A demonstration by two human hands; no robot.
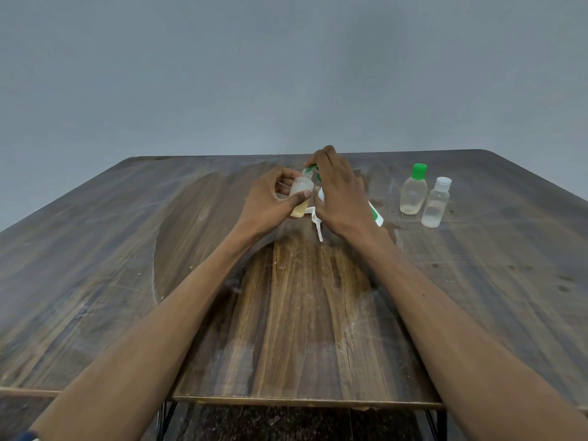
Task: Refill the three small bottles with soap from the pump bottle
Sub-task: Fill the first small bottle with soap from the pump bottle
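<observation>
Left hand (272, 198): fingers and thumb curl round a small open bottle (300, 198), holding it upright with yellowish liquid in its lower part.
Right hand (339, 192): lies over the pump bottle (377, 218), fingers bent down onto the green pump head (310, 169); whether it grips or only presses, I cannot tell.
Pump bottle: mostly hidden behind the right hand; only a white and green edge shows.
White piece (318, 226): on the tabletop (127, 249) between the wrists, too blurred to identify.
Far right: green-capped bottle (413, 194) and clear-capped bottle (436, 203) stand just beside each other.
</observation>
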